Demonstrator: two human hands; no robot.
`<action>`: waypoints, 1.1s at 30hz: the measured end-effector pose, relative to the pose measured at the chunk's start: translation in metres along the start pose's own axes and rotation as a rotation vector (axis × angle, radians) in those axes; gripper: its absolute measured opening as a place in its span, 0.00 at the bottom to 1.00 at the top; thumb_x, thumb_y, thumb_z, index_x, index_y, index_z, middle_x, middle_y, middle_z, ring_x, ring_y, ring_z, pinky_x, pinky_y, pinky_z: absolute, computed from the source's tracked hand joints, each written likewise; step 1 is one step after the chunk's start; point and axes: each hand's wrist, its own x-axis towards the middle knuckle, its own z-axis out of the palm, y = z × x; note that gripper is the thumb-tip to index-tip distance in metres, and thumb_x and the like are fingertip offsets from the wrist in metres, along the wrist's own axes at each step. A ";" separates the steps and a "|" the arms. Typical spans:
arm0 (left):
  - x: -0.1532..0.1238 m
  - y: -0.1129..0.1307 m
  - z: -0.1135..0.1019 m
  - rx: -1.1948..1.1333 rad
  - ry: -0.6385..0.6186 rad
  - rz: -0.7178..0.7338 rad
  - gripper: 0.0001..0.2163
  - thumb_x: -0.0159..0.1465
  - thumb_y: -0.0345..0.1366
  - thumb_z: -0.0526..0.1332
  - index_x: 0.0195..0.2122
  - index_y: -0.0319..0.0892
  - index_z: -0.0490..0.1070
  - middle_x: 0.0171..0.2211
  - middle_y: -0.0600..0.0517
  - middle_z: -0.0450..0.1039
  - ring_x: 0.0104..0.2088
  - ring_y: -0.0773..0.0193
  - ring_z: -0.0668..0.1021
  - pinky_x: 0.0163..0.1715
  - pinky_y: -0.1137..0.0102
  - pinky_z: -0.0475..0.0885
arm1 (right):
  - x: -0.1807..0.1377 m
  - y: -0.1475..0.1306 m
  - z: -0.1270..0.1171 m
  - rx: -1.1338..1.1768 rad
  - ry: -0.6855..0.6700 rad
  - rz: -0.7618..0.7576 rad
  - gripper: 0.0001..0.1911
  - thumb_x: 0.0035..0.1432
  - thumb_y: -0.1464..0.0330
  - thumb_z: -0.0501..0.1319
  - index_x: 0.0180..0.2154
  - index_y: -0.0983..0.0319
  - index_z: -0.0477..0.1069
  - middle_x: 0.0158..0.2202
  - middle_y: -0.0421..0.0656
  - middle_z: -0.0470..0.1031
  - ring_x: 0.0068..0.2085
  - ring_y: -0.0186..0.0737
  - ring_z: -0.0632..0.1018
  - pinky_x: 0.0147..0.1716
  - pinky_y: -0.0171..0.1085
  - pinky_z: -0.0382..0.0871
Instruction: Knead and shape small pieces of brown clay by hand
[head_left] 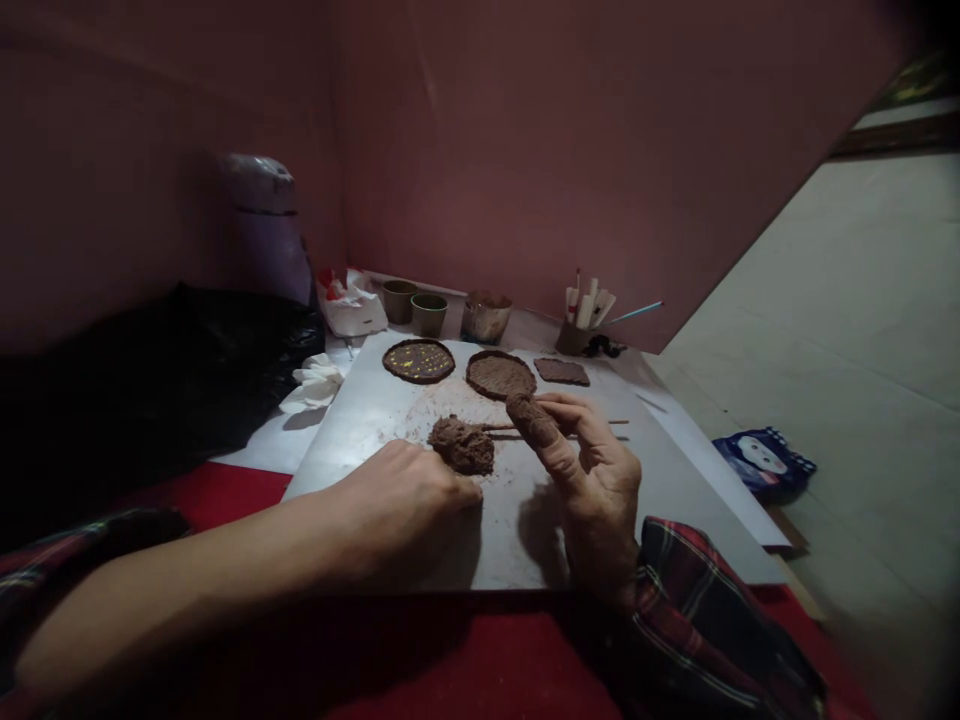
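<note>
My right hand point(596, 470) is raised over the board, thumb and fingers pinching a rounded piece of brown clay point(531, 418). Lower and to the left, my left hand point(409, 505) rests near the board's surface with its fingers curled under, so whatever they may hold is hidden. Just beyond its knuckles lies a rough lump of brown clay point(461, 447). A thin wooden stick point(616, 422) lies behind the right hand, partly covered by it. Clay crumbs are scattered on the pale board point(697, 520) around the lump.
Farther back on the board are a yellow-flecked round clay piece point(418, 361), a plain round one point(501, 375) and a small clay slab point(562, 372). Behind stand cups point(429, 316), a stained tub point(486, 318) and a tool holder point(574, 337). A black bag point(165, 370) lies left.
</note>
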 end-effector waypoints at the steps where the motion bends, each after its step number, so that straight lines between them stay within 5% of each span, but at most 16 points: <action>1: -0.002 -0.001 -0.001 -0.007 -0.005 0.001 0.08 0.57 0.25 0.53 0.27 0.42 0.70 0.22 0.52 0.75 0.21 0.64 0.75 0.23 0.71 0.63 | 0.000 0.000 0.000 0.002 0.001 -0.004 0.11 0.57 0.61 0.62 0.37 0.62 0.75 0.42 0.46 0.73 0.46 0.46 0.73 0.49 0.48 0.64; 10: 0.010 0.003 0.006 0.074 0.034 0.017 0.08 0.59 0.26 0.54 0.33 0.42 0.71 0.24 0.50 0.76 0.22 0.61 0.75 0.20 0.70 0.61 | -0.001 0.001 0.000 0.009 -0.014 -0.010 0.10 0.56 0.62 0.63 0.37 0.62 0.74 0.43 0.46 0.72 0.47 0.45 0.73 0.50 0.46 0.64; 18: 0.003 -0.006 0.002 -0.019 0.044 0.063 0.08 0.58 0.26 0.55 0.26 0.41 0.71 0.21 0.52 0.75 0.21 0.64 0.74 0.23 0.71 0.62 | -0.002 0.000 -0.001 0.003 -0.031 -0.026 0.10 0.57 0.62 0.62 0.37 0.62 0.74 0.42 0.45 0.72 0.47 0.45 0.73 0.50 0.47 0.64; 28: 0.028 0.006 0.006 0.051 0.081 0.112 0.08 0.58 0.29 0.56 0.30 0.42 0.75 0.23 0.48 0.76 0.22 0.59 0.74 0.21 0.68 0.63 | -0.001 0.002 0.000 0.003 -0.013 -0.023 0.10 0.56 0.62 0.63 0.37 0.62 0.74 0.43 0.46 0.72 0.47 0.45 0.73 0.49 0.48 0.65; 33: 0.020 0.007 0.004 0.029 0.050 0.042 0.09 0.59 0.27 0.54 0.27 0.41 0.72 0.20 0.49 0.73 0.20 0.62 0.72 0.20 0.69 0.64 | -0.001 0.002 -0.001 -0.004 -0.024 -0.033 0.10 0.56 0.62 0.63 0.37 0.61 0.74 0.42 0.46 0.72 0.47 0.45 0.73 0.49 0.48 0.65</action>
